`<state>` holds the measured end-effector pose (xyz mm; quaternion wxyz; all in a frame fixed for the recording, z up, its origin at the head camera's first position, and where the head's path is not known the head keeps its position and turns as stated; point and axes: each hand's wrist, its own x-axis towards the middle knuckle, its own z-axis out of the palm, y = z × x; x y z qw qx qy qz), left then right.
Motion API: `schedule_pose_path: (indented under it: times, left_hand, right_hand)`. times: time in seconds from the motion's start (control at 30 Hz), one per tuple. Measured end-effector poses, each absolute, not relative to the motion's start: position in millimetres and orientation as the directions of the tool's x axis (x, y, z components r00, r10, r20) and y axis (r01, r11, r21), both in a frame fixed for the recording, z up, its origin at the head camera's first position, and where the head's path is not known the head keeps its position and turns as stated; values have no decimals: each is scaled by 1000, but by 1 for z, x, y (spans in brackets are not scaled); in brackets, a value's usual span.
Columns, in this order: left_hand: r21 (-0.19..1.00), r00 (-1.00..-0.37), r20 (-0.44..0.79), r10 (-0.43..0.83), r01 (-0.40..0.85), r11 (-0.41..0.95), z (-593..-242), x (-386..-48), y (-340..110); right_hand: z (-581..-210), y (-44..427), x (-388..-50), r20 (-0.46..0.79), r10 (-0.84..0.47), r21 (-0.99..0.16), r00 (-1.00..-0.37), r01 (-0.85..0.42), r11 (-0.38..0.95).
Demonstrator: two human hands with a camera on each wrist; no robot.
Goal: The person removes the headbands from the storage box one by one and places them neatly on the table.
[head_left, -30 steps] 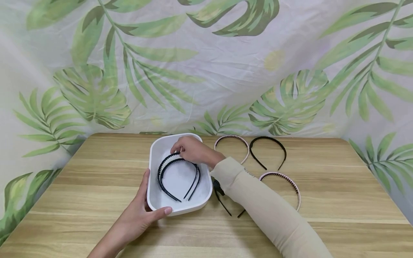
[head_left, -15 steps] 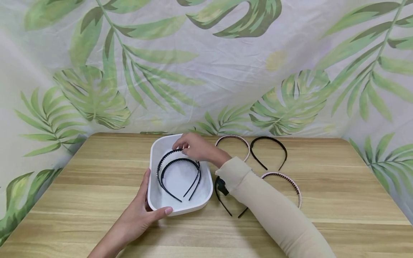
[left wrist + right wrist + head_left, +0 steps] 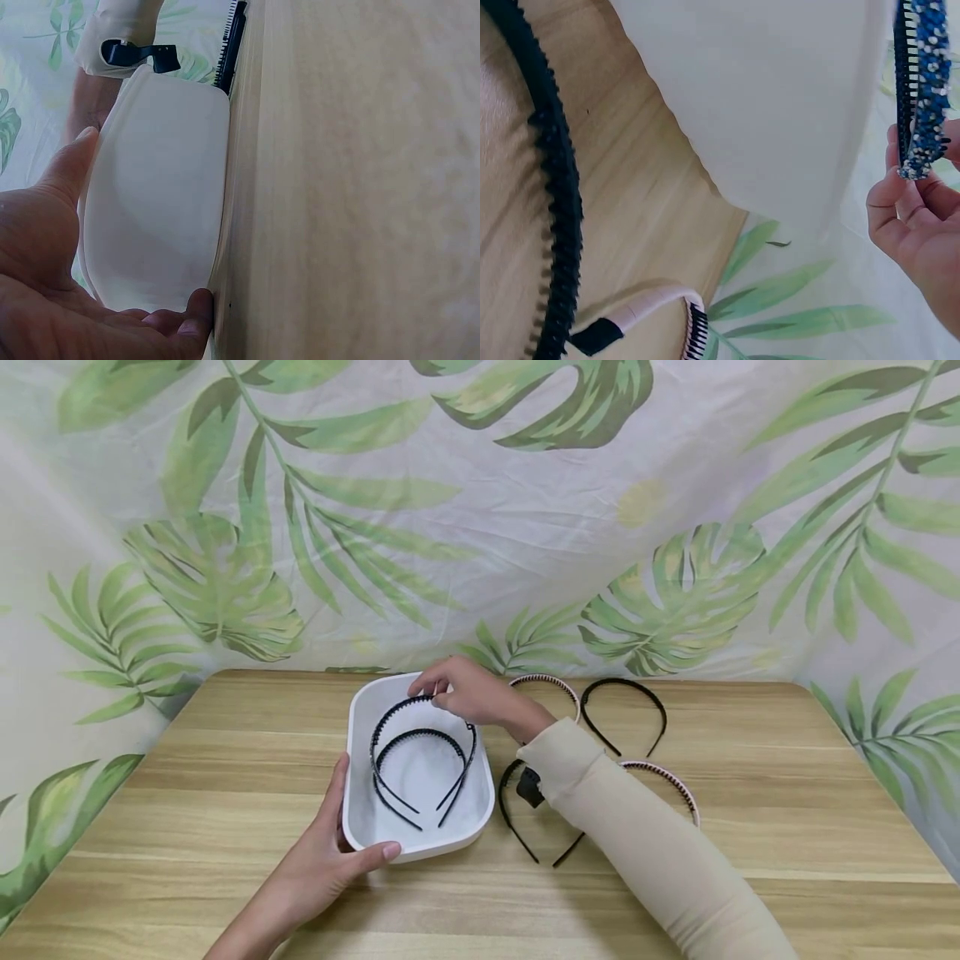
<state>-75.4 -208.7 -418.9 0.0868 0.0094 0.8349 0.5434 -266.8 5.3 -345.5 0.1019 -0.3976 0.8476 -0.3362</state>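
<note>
In the head view, a white plastic bin (image 3: 486,822) stands on the table with its top facing up. My left hand (image 3: 318,852) grips its near left corner, thumb over the front rim and fingers along the side. My right hand (image 3: 472,693) is over the bin's far side and pinches a headband (image 3: 930,75) by its top, with the ends pointing down. In the right wrist view that headband is toothed inside and covered in blue and white sparkly beads. Below it, a black toothed headband (image 3: 420,732) lies in the bin.
Right of the bin are a pink-edged headband (image 3: 551,677), a black headband (image 3: 624,682), another pink-edged headband (image 3: 667,772) and a dark headband (image 3: 517,837). My right sleeve (image 3: 645,827) partly covers them. A leaf-patterned cloth (image 3: 525,543) hangs behind the wooden table (image 3: 187,827).
My right hand has risen slightly and shifted right, lifting the beaded headband clear of the black one. The left hand and the bin have stayed in place.
</note>
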Motion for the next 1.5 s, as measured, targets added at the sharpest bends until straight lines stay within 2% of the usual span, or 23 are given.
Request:
schedule_pose_path:
  times: [0.33, 0.8, 1.5]
  left_hand:
    - [922, -986, -122, 110, -72, 382, -421, -75, -208]
    - [908, -985, -134, 104, -80, 411, -419, -74, -206]
    - [926, -986, -127, 112, -77, 369, -419, -74, -207]
  right_hand:
    - [-337, 19, -265, 103, -733, -676, -672, -588, 444]
    - [-327, 55, -259, 121, -737, -686, -665, -593, 422]
    - [-324, 128, -261, 159, -665, -682, -730, -568, 461]
